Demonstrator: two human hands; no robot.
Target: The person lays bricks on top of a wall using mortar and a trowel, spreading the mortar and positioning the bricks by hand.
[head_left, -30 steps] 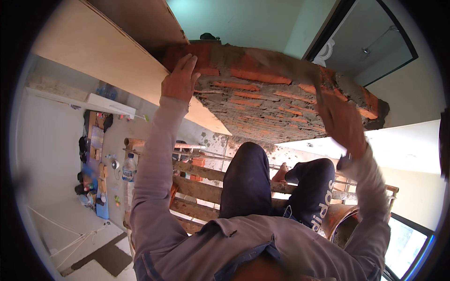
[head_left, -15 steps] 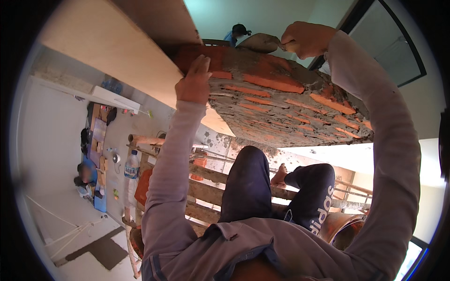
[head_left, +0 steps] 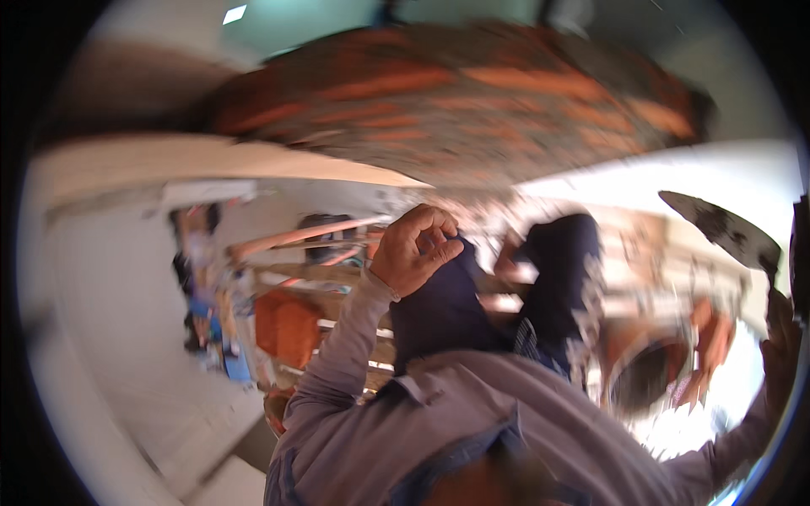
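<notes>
We hold the trowel (head_left: 717, 228) at three o'clock in our right hand (head_left: 780, 337), fingers closed round its handle; the left hand (head_left: 413, 251) is loosely curled, empty. Keep the blade level below the brick wall (head_left: 472, 101) at twelve o'clock.

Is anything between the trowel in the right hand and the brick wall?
Nothing visible. The trowel in the right hand is apart from the brick wall, with only open space between; the frame is blurred.
</notes>
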